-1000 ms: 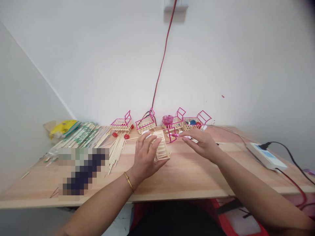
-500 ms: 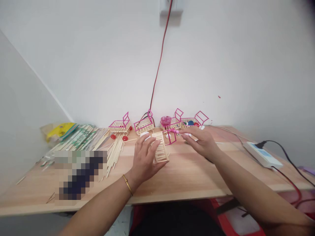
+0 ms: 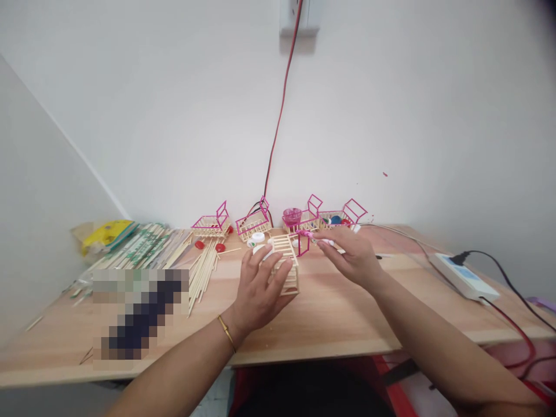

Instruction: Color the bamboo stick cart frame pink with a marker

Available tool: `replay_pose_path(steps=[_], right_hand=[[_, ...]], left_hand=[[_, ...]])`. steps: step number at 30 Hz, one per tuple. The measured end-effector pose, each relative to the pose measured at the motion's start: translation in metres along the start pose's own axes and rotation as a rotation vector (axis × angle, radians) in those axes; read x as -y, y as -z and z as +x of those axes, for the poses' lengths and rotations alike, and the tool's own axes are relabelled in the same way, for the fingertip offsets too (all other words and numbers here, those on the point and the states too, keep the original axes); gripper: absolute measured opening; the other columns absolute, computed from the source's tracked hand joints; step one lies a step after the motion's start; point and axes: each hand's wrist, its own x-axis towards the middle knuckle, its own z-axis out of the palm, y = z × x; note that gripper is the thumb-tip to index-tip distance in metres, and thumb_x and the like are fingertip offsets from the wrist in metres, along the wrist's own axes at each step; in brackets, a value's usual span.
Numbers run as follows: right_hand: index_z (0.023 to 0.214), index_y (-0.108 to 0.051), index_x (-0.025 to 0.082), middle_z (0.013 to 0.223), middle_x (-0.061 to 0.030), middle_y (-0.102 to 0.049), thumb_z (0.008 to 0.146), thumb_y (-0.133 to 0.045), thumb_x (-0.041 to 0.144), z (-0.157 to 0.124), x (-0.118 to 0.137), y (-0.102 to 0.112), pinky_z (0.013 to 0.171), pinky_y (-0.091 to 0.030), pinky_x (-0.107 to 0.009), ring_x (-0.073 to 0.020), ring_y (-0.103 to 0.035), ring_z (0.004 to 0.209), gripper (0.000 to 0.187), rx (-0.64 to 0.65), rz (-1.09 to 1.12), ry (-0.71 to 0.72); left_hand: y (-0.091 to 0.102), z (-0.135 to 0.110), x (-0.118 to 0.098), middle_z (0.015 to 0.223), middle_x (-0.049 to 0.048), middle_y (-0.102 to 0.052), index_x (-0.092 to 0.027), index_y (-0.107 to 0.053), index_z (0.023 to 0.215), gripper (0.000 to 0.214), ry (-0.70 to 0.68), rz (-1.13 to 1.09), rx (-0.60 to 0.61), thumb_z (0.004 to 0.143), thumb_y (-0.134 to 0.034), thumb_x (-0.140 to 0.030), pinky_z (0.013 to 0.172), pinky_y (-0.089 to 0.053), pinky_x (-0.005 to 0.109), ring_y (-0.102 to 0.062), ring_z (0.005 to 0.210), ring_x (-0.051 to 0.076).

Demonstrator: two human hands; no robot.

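My left hand (image 3: 259, 285) is closed around a small cart of pale wooden sticks (image 3: 284, 245), held a little above the table. A pink handle frame (image 3: 308, 248) juts from the cart's right side. In my right hand (image 3: 355, 256) is a paintbrush (image 3: 325, 242) with a whitish handle, pinched between the fingers. Its pink tip touches or nearly touches the top of the frame; I cannot tell which. Behind the hands, a clear cup of pink paint (image 3: 292, 216) sits at one of the finished-looking stick carts (image 3: 310, 222).
More pink-trimmed stick carts (image 3: 254, 225) line the wall. Loose sticks (image 3: 204, 272), red caps (image 3: 220, 247) and a yellow bag (image 3: 108, 233) lie at left, beside a blurred-out patch. A white power strip (image 3: 467, 277) with cables lies at right.
The stick cart has turned in my left hand and now shows more of its slatted side. My left hand has shifted slightly right and down. The brush stays at the pink frame.
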Motion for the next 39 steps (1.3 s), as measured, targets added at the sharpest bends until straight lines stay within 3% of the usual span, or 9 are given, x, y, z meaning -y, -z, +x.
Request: replay_pose_path(steps=[6, 12, 18, 25, 34, 39], right_hand=[[0.115, -0.065, 0.024, 0.089, -0.0062, -0.075, 0.095, -0.056, 0.019, 0.001, 0.009, -0.008, 0.075, -0.051, -0.035, -0.0201, -0.067, 0.078, 0.022, 0.057, -0.018, 0.033], [0.117, -0.063, 0.024, 0.09, -0.0063, -0.074, 0.095, -0.057, 0.018, 0.002, 0.013, -0.008, 0.074, -0.049, -0.035, -0.0202, -0.065, 0.078, 0.024, 0.028, -0.044, 0.041], [0.111, -0.065, 0.022, 0.089, -0.0064, -0.074, 0.095, -0.058, 0.019, 0.002, 0.012, -0.005, 0.074, -0.049, -0.034, -0.0204, -0.067, 0.08, 0.018, -0.003, -0.067, -0.042], [0.111, -0.065, 0.021, 0.088, -0.0059, -0.075, 0.096, -0.055, 0.019, 0.011, 0.025, -0.017, 0.073, -0.05, -0.033, -0.0187, -0.067, 0.076, 0.017, 0.007, -0.05, 0.019], [0.109, -0.065, 0.023, 0.086, -0.0058, -0.073, 0.096, -0.058, 0.022, 0.004, 0.016, -0.01, 0.074, -0.048, -0.035, -0.0204, -0.067, 0.078, 0.016, -0.019, -0.094, -0.066], [0.109, -0.066, 0.022, 0.083, -0.0056, -0.073, 0.096, -0.057, 0.021, 0.006, 0.019, -0.013, 0.072, -0.049, -0.034, -0.0199, -0.066, 0.074, 0.016, -0.01, -0.072, -0.037]], left_hand=[[0.0, 0.001, -0.004, 0.119, 0.0161, -0.066, -0.017, -0.057, 0.124, 0.046, -0.036, 0.042, -0.027, 0.085, -0.068, -0.038, 0.109, -0.035, 0.057, -0.048, 0.13, 0.034], [-0.002, -0.001, -0.007, 0.119, 0.0159, -0.067, -0.017, -0.058, 0.125, 0.044, -0.042, 0.053, -0.024, 0.086, -0.066, -0.036, 0.112, -0.032, 0.057, -0.05, 0.129, 0.032], [-0.003, 0.0, -0.008, 0.118, 0.0155, -0.068, -0.016, -0.059, 0.123, 0.042, -0.043, 0.064, -0.03, 0.087, -0.066, -0.036, 0.112, -0.032, 0.057, -0.05, 0.127, 0.032], [-0.004, -0.002, -0.008, 0.118, 0.0161, -0.068, -0.016, -0.06, 0.122, 0.041, -0.041, 0.067, -0.019, 0.087, -0.066, -0.036, 0.112, -0.031, 0.056, -0.051, 0.128, 0.032], [-0.005, -0.003, -0.008, 0.119, 0.0159, -0.068, -0.018, -0.059, 0.124, 0.042, -0.031, 0.06, -0.009, 0.087, -0.066, -0.038, 0.114, -0.029, 0.057, -0.05, 0.129, 0.031], [-0.004, -0.003, -0.008, 0.119, 0.0159, -0.067, -0.016, -0.06, 0.122, 0.042, -0.034, 0.068, -0.009, 0.086, -0.067, -0.037, 0.112, -0.031, 0.057, -0.049, 0.128, 0.032]])
